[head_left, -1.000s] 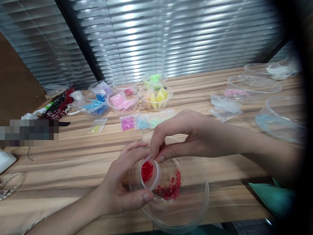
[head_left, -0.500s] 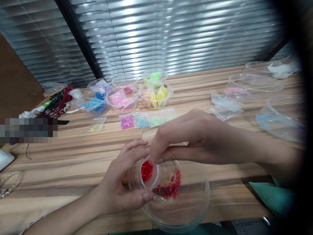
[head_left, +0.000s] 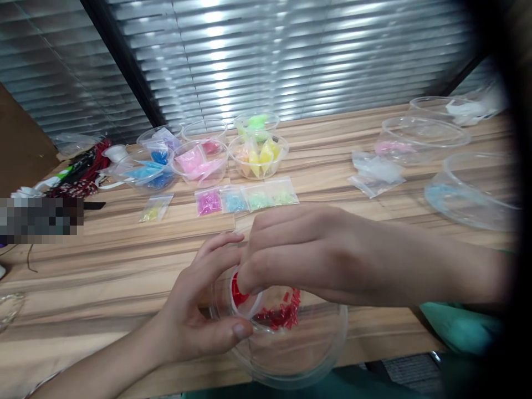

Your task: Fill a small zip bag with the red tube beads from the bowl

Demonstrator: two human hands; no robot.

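A small white-rimmed cup with red pieces inside sits within a clear plastic bowl, at its left side. My left hand curves around the cup, thumb on the near side and fingers on the far side, holding it steady. My right hand comes over from the right, fingers bunched and pointing down into the cup. Its fingertips are partly hidden, so what they pinch cannot be seen. Loose short red tube-like pieces lie in an arc on the bowl's floor, right of the cup.
Small bags of colored beads lie in a row beyond my hands. Behind them stand clear bowls of colored packets. More bowls and a crumpled clear bag are at right. Cords lie far left. The table edge is near me.
My right hand has moved its fingers down and left into the cup, covering part of the red pieces. My left hand keeps its hold. The whole view has shifted slightly.
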